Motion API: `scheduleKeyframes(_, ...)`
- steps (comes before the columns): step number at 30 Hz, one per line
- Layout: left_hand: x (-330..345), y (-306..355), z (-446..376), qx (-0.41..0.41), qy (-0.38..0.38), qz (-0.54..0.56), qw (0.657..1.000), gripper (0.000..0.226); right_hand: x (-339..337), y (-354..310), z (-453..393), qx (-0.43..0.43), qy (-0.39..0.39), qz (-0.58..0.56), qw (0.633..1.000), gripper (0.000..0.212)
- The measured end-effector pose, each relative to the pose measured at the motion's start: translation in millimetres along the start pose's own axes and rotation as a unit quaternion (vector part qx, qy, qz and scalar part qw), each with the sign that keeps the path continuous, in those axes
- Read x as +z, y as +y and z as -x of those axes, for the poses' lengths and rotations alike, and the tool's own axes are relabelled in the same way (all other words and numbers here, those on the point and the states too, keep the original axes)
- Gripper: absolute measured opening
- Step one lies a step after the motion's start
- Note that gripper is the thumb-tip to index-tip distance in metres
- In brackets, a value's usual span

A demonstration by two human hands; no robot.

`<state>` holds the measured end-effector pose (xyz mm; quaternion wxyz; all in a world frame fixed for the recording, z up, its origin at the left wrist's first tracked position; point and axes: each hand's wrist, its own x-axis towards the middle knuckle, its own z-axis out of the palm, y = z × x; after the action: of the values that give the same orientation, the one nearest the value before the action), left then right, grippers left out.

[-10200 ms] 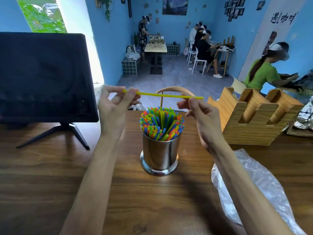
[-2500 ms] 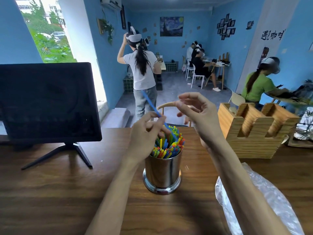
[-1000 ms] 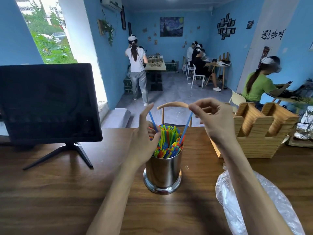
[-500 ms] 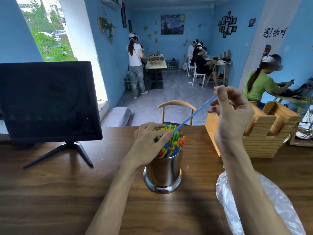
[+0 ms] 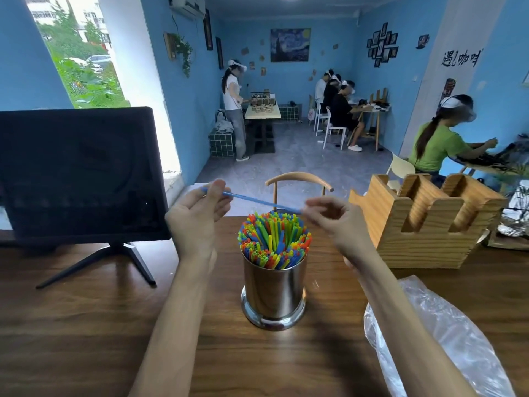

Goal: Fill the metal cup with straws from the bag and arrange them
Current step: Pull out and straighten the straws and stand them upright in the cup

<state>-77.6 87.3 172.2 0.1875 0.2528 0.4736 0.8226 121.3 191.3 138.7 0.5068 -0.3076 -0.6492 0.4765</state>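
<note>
Straws [image 5: 274, 244] of every colour pack the cup [image 5: 274, 293], upright and fanned, and the cup stands mid-table [image 5: 86, 339], between the two forearms. Above it a blue straw [image 5: 257, 201] lies nearly level, tilting down to the right: the left hand [image 5: 197, 216] pinches its left end between thumb and fingertips, the right hand [image 5: 336, 222] pinches its right end with curled fingers. The clear bag [image 5: 446, 339] lies crumpled at the near right. A dark monitor [image 5: 77, 176] stands far left, a wooden holder [image 5: 423, 224] far right, a chair back [image 5: 299, 179] just beyond the table. Blue walls, people at tables further off. Half a second ago that straw slanted steeply from the right hand alone while the left rested on the bundle; now both hands share it above the cup.
</note>
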Motion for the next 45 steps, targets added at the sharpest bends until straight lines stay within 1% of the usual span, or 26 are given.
scheduleKeyframes(1,2.3,4.1,1.5,0.003,0.013,0.027,1.0,0.016,1.0,2.4,2.5,0.007,-0.059,0.042,0.997,0.016)
scheduleKeyframes(3,7.1,8.2,5.8,0.045,0.016,0.042,0.998,0.028,4.0,5.3,5.1,0.014,-0.155,0.101,0.983,0.014)
scheduleKeyframes(4,9.1,8.1,8.6,0.079,0.007,0.028,0.996,0.029,5.8,5.9,4.9,0.016,-0.184,0.123,0.975,0.012)
scheduleKeyframes(5,10.2,7.4,10.9,0.11,-0.006,0.004,0.994,0.026,7.0,6.8,3.1,0.011,-0.191,0.14,0.972,0.011)
scheduleKeyframes(6,10.8,4.1,11.1,0.132,-0.022,-0.021,0.991,0.022,7.8,7.3,0.7,0.004,-0.172,0.149,0.974,0.009)
scheduleKeyframes(7,10.6,-0.1,10.6,0.139,-0.04,-0.046,0.988,0.018,7.1,8.5,-1.9,-0.003,-0.137,0.151,0.979,0.008)
scheduleKeyframes(9,10.2,-9.6,8.4,0.128,-0.093,-0.098,0.983,0.018,4.5,9.8,-7.2,-0.006,-0.053,0.136,0.989,0.008)
scheduleKeyframes(11,8.6,-20.4,7.1,0.126,-0.152,-0.188,0.962,0.019,2.6,9.9,-12.6,0.002,-0.002,0.136,0.991,0.007)
scheduleKeyframes(12,7.4,-26.4,8.2,0.125,-0.181,-0.239,0.946,0.017,2.2,11.0,-15.2,0.015,-0.002,0.147,0.989,0.011)
scheduleKeyframes(14,3.8,-38.2,10.6,0.137,-0.234,-0.346,0.898,0.003,1.7,15.8,-19.7,0.06,-0.042,0.174,0.982,0.025)
scheduleKeyframes(16,1.1,-46.7,10.5,0.138,-0.273,-0.432,0.849,0.012,2.5,20.3,-20.3,0.11,-0.082,0.175,0.975,0.026)
scheduleKeyframes(17,0.4,-49.5,9.3,0.127,-0.281,-0.443,0.842,0.015,3.5,22.5,-19.2,0.128,-0.091,0.158,0.975,0.025)
scheduleKeyframes(18,0.8,-51.6,7.3,0.116,-0.28,-0.438,0.846,0.015,4.8,24.3,-18.0,0.143,-0.09,0.136,0.976,0.023)
scheduleKeyframes(19,1.9,-51.1,6.2,0.11,-0.272,-0.419,0.86,0.013,6.1,25.4,-17.5,0.152,-0.082,0.118,0.978,0.021)
scheduleKeyframes(21,4.3,-51.0,3.4,0.095,-0.228,-0.361,0.899,0.01,7.5,27.1,-17.3,0.162,-0.07,0.097,0.979,0.018)
scheduleKeyframes(23,5.5,-52.3,-2.2,0.065,-0.169,-0.319,0.93,0.014,7.3,29.4,-18.0,0.168,-0.074,0.078,0.98,0.018)
scheduleKeyframes(26,2.0,-62.1,-12.3,-0.04,-0.123,-0.281,0.951,0.028,6.7,32.3,-19.1,0.191,-0.086,0.043,0.977,0.016)
scheduleKeyframes(27,0.4,-66.2,-13.4,-0.072,-0.115,-0.262,0.956,0.027,7.0,33.4,-19.7,0.201,-0.084,0.029,0.976,0.015)
scheduleKeyframes(28,-1.0,-71.2,-13.7,-0.092,-0.105,-0.247,0.959,0.024,7.4,34.6,-20.2,0.211,-0.08,0.016,0.974,0.013)
scheduleKeyframes(31,-3.7,-78.7,-13.1,-0.111,-0.095,-0.223,0.964,0.018,9.6,37.9,-22.1,0.233,-0.071,-0.014,0.97,0.009)
scheduleKeyframes(36,-5.0,-79.6,-18.5,-0.147,-0.098,-0.219,0.96,0.02,10.6,39.0,-21.5,0.242,-0.054,-0.021,0.969,0.011)
scheduleKeyframes(40,-6.3,-82.3,-16.4,-0.157,-0.097,-0.197,0.963,0.019,4.4,41.5,-21.4,0.21,-0.054,0.036,0.975,0.019)
scheduleKeyframes(45,-5.6,-87.3,-19.9,-0.136,-0.098,-0.225,0.96,0.025,-0.7,34.4,-22.7,0.177,-0.074,0.107,0.976,0.021)
